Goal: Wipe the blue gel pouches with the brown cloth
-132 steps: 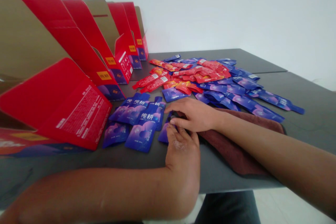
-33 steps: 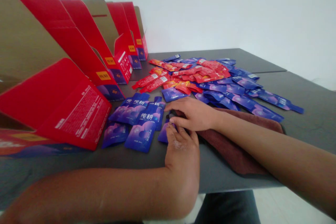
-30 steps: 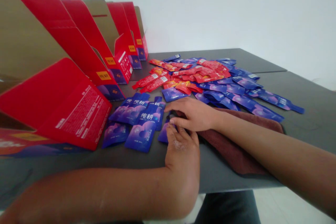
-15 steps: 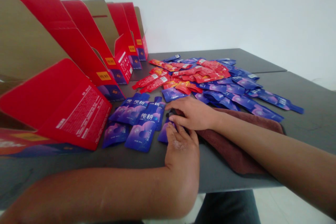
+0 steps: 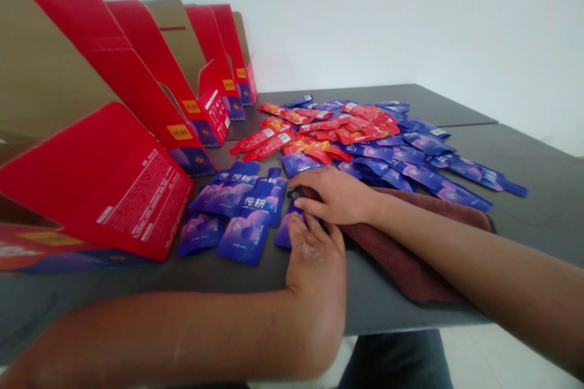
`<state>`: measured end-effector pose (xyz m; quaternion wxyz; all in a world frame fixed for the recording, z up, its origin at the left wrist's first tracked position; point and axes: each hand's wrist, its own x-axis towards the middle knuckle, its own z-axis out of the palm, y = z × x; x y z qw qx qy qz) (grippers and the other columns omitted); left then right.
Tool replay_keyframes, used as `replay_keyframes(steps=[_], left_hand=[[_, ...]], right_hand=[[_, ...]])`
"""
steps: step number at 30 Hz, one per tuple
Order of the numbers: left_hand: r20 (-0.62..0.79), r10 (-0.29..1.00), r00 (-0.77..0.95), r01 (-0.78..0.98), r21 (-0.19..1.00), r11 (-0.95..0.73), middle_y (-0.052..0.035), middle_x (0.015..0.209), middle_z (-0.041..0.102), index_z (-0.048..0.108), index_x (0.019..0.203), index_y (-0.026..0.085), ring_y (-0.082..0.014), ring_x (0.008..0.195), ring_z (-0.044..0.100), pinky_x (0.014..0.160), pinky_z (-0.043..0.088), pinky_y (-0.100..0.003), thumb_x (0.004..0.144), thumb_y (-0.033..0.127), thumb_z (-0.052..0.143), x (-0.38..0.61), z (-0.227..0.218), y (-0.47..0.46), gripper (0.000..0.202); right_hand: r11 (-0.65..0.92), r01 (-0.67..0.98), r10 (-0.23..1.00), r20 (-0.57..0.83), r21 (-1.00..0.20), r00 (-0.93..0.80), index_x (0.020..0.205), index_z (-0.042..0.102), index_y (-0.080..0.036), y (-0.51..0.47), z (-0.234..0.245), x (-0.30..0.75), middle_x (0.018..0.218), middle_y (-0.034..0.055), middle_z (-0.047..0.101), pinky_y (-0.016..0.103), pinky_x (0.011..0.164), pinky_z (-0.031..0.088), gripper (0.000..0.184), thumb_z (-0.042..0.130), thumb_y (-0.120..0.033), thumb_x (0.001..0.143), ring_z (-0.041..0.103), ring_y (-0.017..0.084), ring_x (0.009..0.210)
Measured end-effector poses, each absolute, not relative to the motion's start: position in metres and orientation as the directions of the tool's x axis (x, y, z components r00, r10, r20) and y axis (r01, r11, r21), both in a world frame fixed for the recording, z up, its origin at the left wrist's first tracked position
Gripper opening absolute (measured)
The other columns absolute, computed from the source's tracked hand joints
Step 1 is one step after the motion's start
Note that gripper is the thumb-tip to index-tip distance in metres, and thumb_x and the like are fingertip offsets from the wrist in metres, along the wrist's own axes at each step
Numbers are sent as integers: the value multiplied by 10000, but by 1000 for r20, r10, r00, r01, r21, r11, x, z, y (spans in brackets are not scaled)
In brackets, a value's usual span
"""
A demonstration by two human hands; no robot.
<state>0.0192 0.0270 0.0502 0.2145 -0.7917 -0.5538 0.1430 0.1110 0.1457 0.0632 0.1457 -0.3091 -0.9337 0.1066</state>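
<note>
My left hand [image 5: 314, 258] lies bent at the wrist near the table's front. Its fingers press on a blue-purple pouch [image 5: 283, 232], most of which they cover. Just beyond it my right hand [image 5: 340, 197] curls over a small black object [image 5: 295, 193] at the pouch's upper end. Only a bit of that object shows, so its kind is unclear. The fingertips of both hands meet. To their left, several blue-purple pouches [image 5: 246, 228] with white lettering lie overlapping, flat on the table.
Open red cartons [image 5: 137, 194] stand in a row along the left. Behind my hands spreads a pile of red sachets [image 5: 337, 124] and blue sachets [image 5: 424, 143]. A brown cloth [image 5: 410, 267] lies under my right forearm on the grey table [image 5: 219, 292]. A white wall closes the back.
Both hands stay nearly in place. My right hand has shifted very slightly over the black object; the pouches and cartons look the same.
</note>
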Motion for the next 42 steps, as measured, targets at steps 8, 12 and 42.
replay_keyframes(steps=[8,12,42], left_hand=[[64,932,355,813,-513,-275,-286,1212,641,523,1292,33,-330,1119,628,980,480,-461,864,63,383,18,45,26,451],[89,930,356,810,-525,-259,-304,1198,639,536,1266,17,-325,1108,636,984,475,-455,860,53,378,18,44,25,437],[48,938,342,850,-442,-287,-261,1295,592,474,1353,59,-310,1157,607,1014,458,-473,863,41,390,20,47,25,498]], right_hand=[[828,463,540,229,-315,-810,1179,609,-143,145,64,112,976,90,691,334,796,437,347,535,-313,885,616,213,905],[846,420,504,234,-328,-832,1166,610,-144,145,65,112,986,85,689,326,786,437,332,542,-294,877,613,206,895],[753,593,652,203,-284,-731,1210,600,-157,146,62,110,1057,112,687,347,853,428,374,505,-352,905,619,229,982]])
